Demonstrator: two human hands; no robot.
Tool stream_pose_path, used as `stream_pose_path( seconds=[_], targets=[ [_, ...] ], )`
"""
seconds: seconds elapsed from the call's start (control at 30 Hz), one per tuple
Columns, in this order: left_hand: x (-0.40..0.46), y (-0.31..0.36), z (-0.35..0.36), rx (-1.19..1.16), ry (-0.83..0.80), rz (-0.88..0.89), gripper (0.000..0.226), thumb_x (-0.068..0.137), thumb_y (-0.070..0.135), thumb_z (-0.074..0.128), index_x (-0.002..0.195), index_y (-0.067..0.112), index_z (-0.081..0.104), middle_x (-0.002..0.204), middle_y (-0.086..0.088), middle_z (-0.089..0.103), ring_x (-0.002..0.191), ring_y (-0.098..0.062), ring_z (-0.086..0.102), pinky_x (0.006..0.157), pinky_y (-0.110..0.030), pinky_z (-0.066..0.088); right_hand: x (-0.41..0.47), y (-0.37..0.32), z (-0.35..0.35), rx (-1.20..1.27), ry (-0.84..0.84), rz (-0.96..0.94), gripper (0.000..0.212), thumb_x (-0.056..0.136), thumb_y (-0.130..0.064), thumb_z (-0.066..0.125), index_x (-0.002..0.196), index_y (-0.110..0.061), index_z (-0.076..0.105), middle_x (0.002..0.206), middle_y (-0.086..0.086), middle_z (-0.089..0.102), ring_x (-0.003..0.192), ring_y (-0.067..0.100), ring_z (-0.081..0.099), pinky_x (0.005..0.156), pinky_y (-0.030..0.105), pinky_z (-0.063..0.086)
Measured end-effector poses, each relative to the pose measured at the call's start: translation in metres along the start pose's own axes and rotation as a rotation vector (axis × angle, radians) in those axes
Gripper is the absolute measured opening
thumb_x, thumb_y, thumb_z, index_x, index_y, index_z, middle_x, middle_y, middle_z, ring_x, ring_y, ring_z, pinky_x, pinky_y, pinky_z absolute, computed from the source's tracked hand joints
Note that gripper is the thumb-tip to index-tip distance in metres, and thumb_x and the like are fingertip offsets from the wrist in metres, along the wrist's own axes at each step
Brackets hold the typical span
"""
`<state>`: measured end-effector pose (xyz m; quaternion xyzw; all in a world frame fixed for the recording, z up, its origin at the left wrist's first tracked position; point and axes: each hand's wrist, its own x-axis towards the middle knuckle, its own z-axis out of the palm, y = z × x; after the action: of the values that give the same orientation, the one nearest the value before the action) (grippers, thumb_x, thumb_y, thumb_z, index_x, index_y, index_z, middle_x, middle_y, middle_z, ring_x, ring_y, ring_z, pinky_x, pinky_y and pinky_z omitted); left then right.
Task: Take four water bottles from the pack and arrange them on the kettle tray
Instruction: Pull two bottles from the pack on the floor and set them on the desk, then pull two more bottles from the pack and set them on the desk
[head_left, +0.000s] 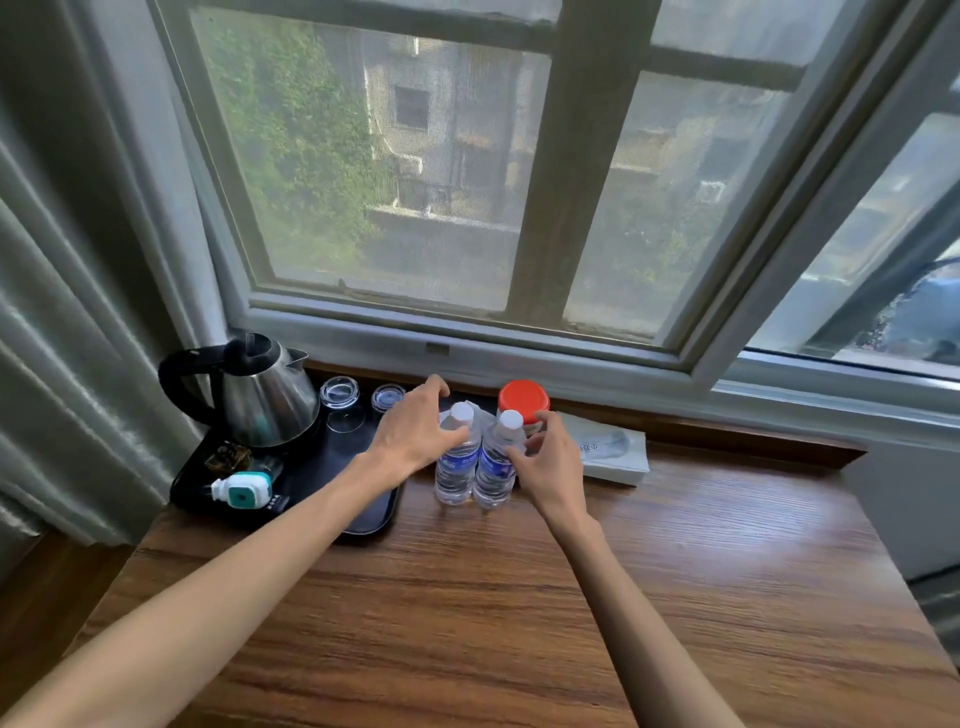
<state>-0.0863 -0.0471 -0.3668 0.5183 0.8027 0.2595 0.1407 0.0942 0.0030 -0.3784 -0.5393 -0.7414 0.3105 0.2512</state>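
Note:
Two clear water bottles with white caps and blue labels stand side by side on the wooden table, just right of the black kettle tray (363, 525). My left hand (413, 428) wraps the shoulder of the left bottle (456, 467). The fingers of my right hand (545, 457) press the right bottle (493, 470) from its right side. Both bottles are upright and touch each other. I see no plastic pack around them.
On the tray stand a steel kettle (265, 400), two upturned glasses (340, 397), a small white-and-teal device (244, 491) and sachets. Behind the bottles is a red-lidded jar (523, 397); a wrapped white packet (613, 447) lies to the right. The window sill runs behind.

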Motion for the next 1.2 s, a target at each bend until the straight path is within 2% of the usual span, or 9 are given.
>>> stream_pose_path(
  seconds=[0.1,0.17,0.33,0.43,0.53,0.77,0.97,1.13,1.2],
  targets=[
    [-0.004,0.019,-0.011,0.013,0.107,0.073,0.049,0.079,0.038,0.073,0.118,0.016,0.054,0.088,0.003,0.054,0.078,-0.018,0.056,0.067,-0.03,0.042,-0.008,0.002,-0.019,0.023,0.061,0.012,0.032,0.083,-0.029,0.075,0.106,-0.026,0.053,0.088,-0.003,0.063,0.083,0.016,0.063,0.069,0.029,0.047],
    [-0.005,0.039,-0.014,-0.019,0.115,0.147,0.045,0.079,0.037,0.074,0.114,0.016,0.056,0.084,0.006,0.053,0.075,-0.016,0.054,0.065,-0.029,0.04,-0.015,0.008,-0.032,0.032,0.092,0.045,0.04,0.081,-0.029,0.076,0.115,-0.019,0.058,0.097,0.0,0.065,0.088,0.018,0.064,0.076,0.032,0.051],
    [-0.011,0.101,0.014,-0.091,-0.065,0.395,0.03,0.079,0.026,0.075,0.103,0.014,0.061,0.088,0.001,0.062,0.076,-0.019,0.059,0.069,-0.033,0.05,-0.037,0.039,-0.079,0.019,0.175,0.158,0.058,0.081,-0.033,0.076,0.131,-0.01,0.056,0.121,0.006,0.065,0.108,0.021,0.062,0.093,0.037,0.051],
    [-0.02,0.141,0.045,-0.106,-0.156,0.518,0.024,0.078,0.019,0.076,0.098,0.011,0.065,0.09,-0.001,0.066,0.077,-0.017,0.06,0.074,-0.036,0.053,-0.061,0.064,-0.117,-0.005,0.251,0.205,0.061,0.081,-0.034,0.077,0.132,-0.008,0.055,0.125,0.007,0.064,0.113,0.022,0.061,0.094,0.035,0.05],
    [-0.034,0.177,0.083,-0.091,-0.292,0.618,0.028,0.079,0.019,0.077,0.102,0.009,0.066,0.101,-0.006,0.069,0.091,-0.021,0.064,0.08,-0.034,0.052,-0.089,0.098,-0.155,-0.029,0.316,0.271,0.064,0.082,-0.035,0.076,0.135,-0.007,0.054,0.129,0.01,0.062,0.118,0.023,0.059,0.097,0.036,0.05],
    [-0.087,0.272,0.17,0.045,-0.525,0.776,0.056,0.081,0.027,0.076,0.131,0.009,0.058,0.132,-0.01,0.062,0.121,-0.022,0.058,0.103,-0.035,0.046,-0.161,0.189,-0.23,-0.056,0.379,0.483,0.072,0.081,-0.044,0.074,0.141,-0.014,0.048,0.14,0.006,0.055,0.13,0.024,0.051,0.104,0.04,0.046],
    [-0.15,0.361,0.247,0.064,-0.626,0.867,0.056,0.088,0.032,0.071,0.137,0.016,0.051,0.142,-0.005,0.053,0.129,-0.018,0.051,0.106,-0.034,0.043,-0.227,0.265,-0.303,-0.03,0.413,0.601,0.07,0.083,-0.038,0.075,0.143,-0.015,0.047,0.143,0.004,0.052,0.133,0.02,0.048,0.106,0.036,0.044],
    [-0.199,0.427,0.299,0.048,-0.697,0.893,0.053,0.086,0.029,0.07,0.134,0.014,0.054,0.14,-0.006,0.057,0.128,-0.021,0.052,0.108,-0.034,0.043,-0.273,0.324,-0.358,0.026,0.462,0.708,0.066,0.081,-0.038,0.078,0.138,-0.017,0.053,0.138,0.003,0.058,0.127,0.02,0.054,0.097,0.03,0.045],
    [-0.214,0.449,0.316,0.06,-0.717,0.904,0.052,0.086,0.03,0.07,0.133,0.014,0.055,0.139,-0.005,0.057,0.127,-0.021,0.052,0.107,-0.034,0.042,-0.287,0.346,-0.376,0.049,0.471,0.737,0.066,0.081,-0.037,0.078,0.138,-0.016,0.053,0.139,0.005,0.058,0.129,0.02,0.053,0.101,0.031,0.045]
  ],
)
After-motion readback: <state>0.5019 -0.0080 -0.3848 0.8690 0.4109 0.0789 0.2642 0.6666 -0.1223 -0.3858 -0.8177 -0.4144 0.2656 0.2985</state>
